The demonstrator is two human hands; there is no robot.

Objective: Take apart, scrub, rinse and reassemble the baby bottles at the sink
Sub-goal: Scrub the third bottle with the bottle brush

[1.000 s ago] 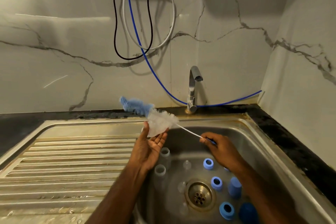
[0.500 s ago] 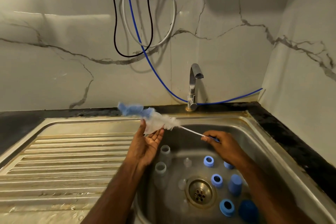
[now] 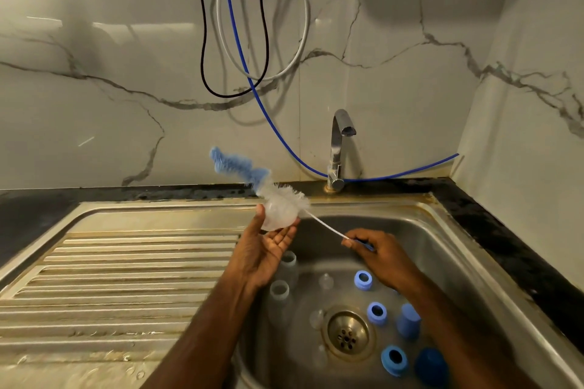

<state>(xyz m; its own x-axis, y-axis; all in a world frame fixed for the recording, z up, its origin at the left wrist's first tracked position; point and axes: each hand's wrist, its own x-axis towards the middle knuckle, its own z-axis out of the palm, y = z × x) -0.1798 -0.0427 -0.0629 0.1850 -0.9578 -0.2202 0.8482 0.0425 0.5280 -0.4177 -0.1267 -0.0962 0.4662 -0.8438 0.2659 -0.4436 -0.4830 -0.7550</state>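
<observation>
At mid-frame above the sink (image 3: 442,230), the left hand (image 3: 265,249) pinches a clear teat (image 3: 279,215) (thumb against fingertips) while the right hand (image 3: 379,257) grips the bottle brush (image 3: 275,189) pushed through it.

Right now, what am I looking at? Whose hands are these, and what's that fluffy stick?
You see through a camera worn on a person's head, looking down at a steel sink. The hands are that person's own. The fluffy stick is a bottle brush, blue at its tip and white lower down. The right hand pinches its thin handle. The left hand holds a small clear bottle part, pushed over the white bristles to scrub it. Down in the sink lie bottle pieces: clear bottles, blue rings and a blue cap, around the drain. Above stands the tap, with no water running.
</observation>
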